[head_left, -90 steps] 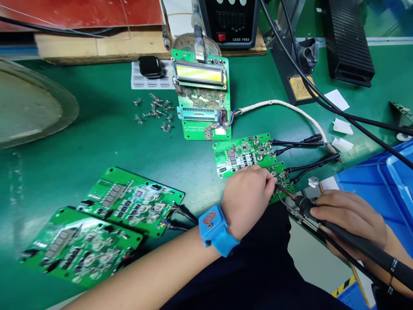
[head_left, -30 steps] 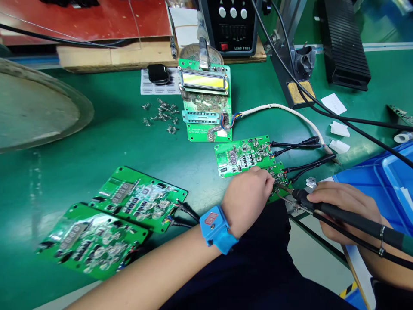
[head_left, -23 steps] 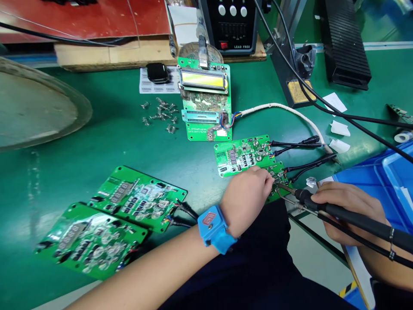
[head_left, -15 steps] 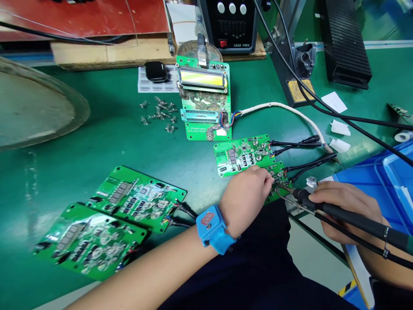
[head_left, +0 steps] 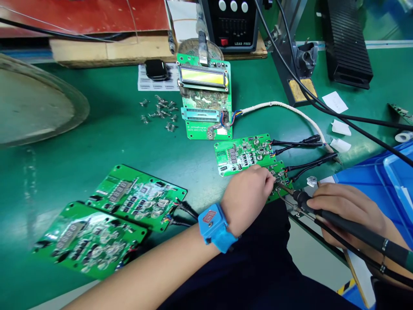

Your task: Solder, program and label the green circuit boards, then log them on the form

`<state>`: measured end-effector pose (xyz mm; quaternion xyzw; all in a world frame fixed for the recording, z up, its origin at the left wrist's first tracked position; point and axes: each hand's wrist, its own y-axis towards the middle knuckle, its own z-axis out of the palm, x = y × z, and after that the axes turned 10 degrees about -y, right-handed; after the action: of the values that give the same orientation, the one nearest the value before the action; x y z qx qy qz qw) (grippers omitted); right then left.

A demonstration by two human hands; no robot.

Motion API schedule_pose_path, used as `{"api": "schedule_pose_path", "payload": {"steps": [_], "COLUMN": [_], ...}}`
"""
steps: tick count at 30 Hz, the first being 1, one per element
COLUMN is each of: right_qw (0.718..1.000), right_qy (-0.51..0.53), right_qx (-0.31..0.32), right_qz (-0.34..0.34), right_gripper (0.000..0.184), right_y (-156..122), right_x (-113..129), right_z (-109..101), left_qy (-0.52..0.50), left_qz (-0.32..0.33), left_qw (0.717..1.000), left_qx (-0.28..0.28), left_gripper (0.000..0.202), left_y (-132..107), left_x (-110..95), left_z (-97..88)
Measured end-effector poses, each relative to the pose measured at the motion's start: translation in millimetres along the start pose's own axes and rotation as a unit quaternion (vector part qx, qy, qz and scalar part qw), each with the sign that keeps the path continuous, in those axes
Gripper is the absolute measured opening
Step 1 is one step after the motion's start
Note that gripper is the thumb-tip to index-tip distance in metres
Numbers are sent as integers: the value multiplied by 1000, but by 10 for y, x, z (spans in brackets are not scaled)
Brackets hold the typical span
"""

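"What's hard to see?"
"The left hand (head_left: 247, 196) covers most of the nearer circuit board (head_left: 280, 171). Its fingers are curled in with the tips hidden, so I can't tell whether they hold anything. The soldering iron (head_left: 342, 226) runs out of view at the right."
"And the right hand (head_left: 355, 211)?"
"Wrapped around the iron's black handle, the tip angled at the board beside the left hand. Whether it touches, I can't make out."
"How does that board look, and where is it?"
"Green, crowded with small components, black cables (head_left: 311, 162) trailing from its right end. It lies at the front edge of the green workbench (head_left: 155, 150), just beside a matching board with a four-digit display (head_left: 241, 155)."
"Anything different from three seconds ago?"
"Little: hands and boards keep nearly the same places. The view is slightly shifted; the soldering station's white buttons (head_left: 233, 5), partly cut off then, show whole."
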<state>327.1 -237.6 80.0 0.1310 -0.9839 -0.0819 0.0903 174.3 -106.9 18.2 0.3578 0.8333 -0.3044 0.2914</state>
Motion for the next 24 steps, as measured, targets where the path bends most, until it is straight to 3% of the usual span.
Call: {"api": "schedule_pose_path", "payload": {"steps": [13,24], "right_qw": [999,999], "right_qy": [-7,-4], "right_qx": [32,21], "right_qz": [-10,-36], "right_gripper": [23,22], "right_y": [17,-32], "right_x": [-35,-90], "right_z": [-32,-7], "left_qy": [-5,-13], "left_qz": [1,7], "left_qw": [1000,1000], "left_qx": [-6,-2], "left_gripper": [24,24], "left_y": [-6,17], "left_x": [12,14], "left_z": [11,-11]}}
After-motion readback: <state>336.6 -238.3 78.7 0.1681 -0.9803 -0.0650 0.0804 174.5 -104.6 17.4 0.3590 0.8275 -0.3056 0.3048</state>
